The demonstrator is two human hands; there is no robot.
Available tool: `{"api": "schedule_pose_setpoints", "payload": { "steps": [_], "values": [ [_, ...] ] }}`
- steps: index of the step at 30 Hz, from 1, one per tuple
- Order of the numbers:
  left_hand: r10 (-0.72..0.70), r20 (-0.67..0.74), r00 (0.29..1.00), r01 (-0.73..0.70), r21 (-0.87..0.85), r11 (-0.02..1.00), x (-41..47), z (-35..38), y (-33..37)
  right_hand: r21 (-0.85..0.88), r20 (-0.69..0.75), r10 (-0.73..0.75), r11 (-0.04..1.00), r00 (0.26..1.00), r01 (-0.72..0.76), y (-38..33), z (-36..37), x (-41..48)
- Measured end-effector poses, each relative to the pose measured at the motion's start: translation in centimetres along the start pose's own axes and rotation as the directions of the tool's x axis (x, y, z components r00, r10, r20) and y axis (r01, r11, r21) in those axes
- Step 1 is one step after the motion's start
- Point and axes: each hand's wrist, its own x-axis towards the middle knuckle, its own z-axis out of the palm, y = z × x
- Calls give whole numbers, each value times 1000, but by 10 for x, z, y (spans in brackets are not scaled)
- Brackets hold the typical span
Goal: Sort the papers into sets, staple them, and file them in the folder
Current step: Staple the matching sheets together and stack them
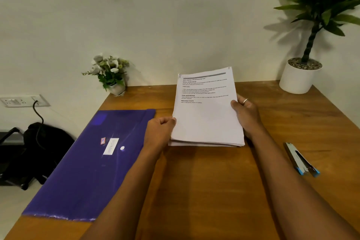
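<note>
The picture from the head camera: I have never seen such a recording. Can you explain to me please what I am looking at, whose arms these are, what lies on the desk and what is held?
There is no machine here. A person wears one wide-angle camera on the head, so you look forward and down along their own bare arms.

The left hand and the right hand grip a stack of printed papers by its two side edges. The far end of the stack is raised.

On the wooden desk, a closed purple folder lies to the left and a stapler to the right. At the back stand a small pot of flowers and a larger plant in a white pot.

The top sheet's print is too small to read reliably.
</note>
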Motion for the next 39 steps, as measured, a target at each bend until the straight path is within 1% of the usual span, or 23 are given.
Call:
{"api": "schedule_pose_setpoints", "payload": {
  "steps": [2, 5, 7, 10, 17, 22, 25, 27, 29, 31, 34, 36, 39],
  "values": [
    [49, -59, 997, -45, 70, 997, 15, 7, 2, -97, 15, -24, 995, 1000, 26, 6, 0, 15],
    [112, -124, 986, -95, 138, 986, 34, 12, -3, -263, 0, -130, 957, 992, 125, 7, 0, 32],
    [138, -155, 978, -111, 173, 979, 42, 14, -12, -295, -20, -158, 944, 987, 145, 10, -2, 38],
    [139, -177, 974, -100, 212, 972, 46, 16, -22, -353, -33, -179, 923, 983, 157, 16, -3, 41],
    [142, -190, 971, -78, 306, 949, 52, 21, -33, -413, -47, -179, 899, 983, 144, 24, -3, 45],
    [185, -189, 964, -105, 371, 923, 65, 22, -35, -479, -103, -157, 873, 982, 90, 23, 1, 45],
    [185, -187, 965, -90, 426, 900, 73, 29, -30, -503, -133, -155, 861, 979, 68, 21, 4, 43],
    [189, -131, 973, -109, 458, 882, 75, 35, -26, -474, -147, -105, 880, 983, 23, 18, 7, 41],
    [211, -61, 976, -161, 455, 876, 73, 42, -23, -392, -139, -50, 920, 989, -9, 19, 11, 43],
    [222, -26, 975, -188, 443, 877, 69, 45, -20, -316, -114, 5, 948, 993, -41, 21, 16, 44],
    [186, -32, 982, -161, 374, 913, 68, 41, -16, -243, -114, 58, 966, 992, -84, 18, 24, 40],
    [164, -33, 986, -144, 328, 934, 71, 36, -15, -160, -135, 112, 978, 985, -133, 17, 23, 40],
    [147, -44, 988, -124, 330, 936, 73, 33, -16, -24, -113, 202, 978, 973, -206, 15, 16, 43]
  ]
}}
